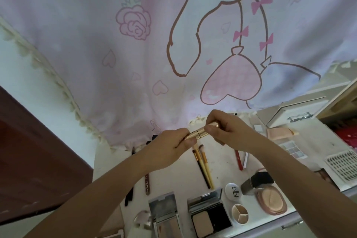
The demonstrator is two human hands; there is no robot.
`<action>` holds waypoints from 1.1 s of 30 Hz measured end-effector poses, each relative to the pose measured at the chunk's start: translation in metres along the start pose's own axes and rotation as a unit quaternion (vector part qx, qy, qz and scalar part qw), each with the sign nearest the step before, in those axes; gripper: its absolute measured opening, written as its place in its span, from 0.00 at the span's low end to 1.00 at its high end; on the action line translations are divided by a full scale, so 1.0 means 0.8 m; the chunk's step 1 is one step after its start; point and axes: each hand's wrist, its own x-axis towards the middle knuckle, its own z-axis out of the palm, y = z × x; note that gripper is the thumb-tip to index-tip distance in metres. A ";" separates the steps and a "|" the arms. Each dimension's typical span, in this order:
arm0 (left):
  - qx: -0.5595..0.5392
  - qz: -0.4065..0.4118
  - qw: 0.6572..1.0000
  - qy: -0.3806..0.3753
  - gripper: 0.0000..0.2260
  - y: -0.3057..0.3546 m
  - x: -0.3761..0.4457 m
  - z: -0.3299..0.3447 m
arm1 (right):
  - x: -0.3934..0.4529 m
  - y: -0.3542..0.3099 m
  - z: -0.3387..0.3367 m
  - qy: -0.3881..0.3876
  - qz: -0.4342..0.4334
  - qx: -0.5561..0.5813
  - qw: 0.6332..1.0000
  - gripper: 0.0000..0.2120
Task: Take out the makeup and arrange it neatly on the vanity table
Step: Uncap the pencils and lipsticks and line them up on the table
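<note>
Both hands hold one gold lipstick tube (201, 132) above the table (222, 172); left hand (173, 142) grips its base, right hand (222, 127) pinches the cap, probably to seat it before laying it among the brushes (202, 164).

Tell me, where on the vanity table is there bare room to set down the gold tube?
Both hands, left and right, hold the gold tube. Bare tabletop lies between the brushes and the red pencil, and between the brushes and the left forearm. The near edge is crowded: two open compacts, round pots, a pink oval compact.
</note>
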 end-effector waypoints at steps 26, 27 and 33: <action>0.171 -0.007 0.972 0.162 0.14 -0.013 -0.008 -0.009 | 0.018 -0.010 0.001 -0.003 -0.049 0.048 0.998 0.14; 0.168 -0.014 0.971 0.167 0.14 -0.013 -0.009 -0.009 | 0.017 -0.006 0.000 -0.010 -0.063 0.066 0.996 0.17; 0.216 -0.003 0.965 0.146 0.14 -0.018 -0.005 -0.004 | 0.021 -0.004 0.007 -0.025 0.041 0.080 0.996 0.10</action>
